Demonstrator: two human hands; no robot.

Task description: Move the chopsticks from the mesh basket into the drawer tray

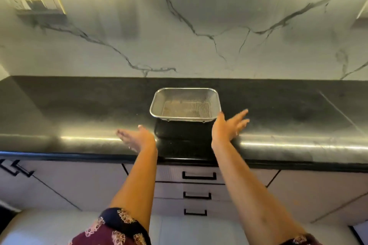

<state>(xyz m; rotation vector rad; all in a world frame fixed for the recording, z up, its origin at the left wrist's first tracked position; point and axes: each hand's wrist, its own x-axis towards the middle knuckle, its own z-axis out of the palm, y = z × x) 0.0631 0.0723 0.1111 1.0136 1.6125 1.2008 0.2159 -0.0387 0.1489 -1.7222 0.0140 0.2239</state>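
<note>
A rectangular steel mesh basket (185,105) stands on the dark countertop (79,109), straight ahead. No chopsticks show inside it; only brownish blurred patches lie on its mesh floor. My left hand (135,137) hovers over the counter's front edge, left of the basket, palm up with fingers spread. My right hand (229,127) is just right of the basket's front right corner, fingers apart and holding nothing. Below the counter, three shut drawers (199,185) with black handles sit in a stack. No drawer tray is visible.
A white marble backsplash (179,45) rises behind the counter. A switch plate (35,3) is on the wall at upper left. Cabinet doors flank the drawers, with black handles (14,168) at far left. The floor below is pale.
</note>
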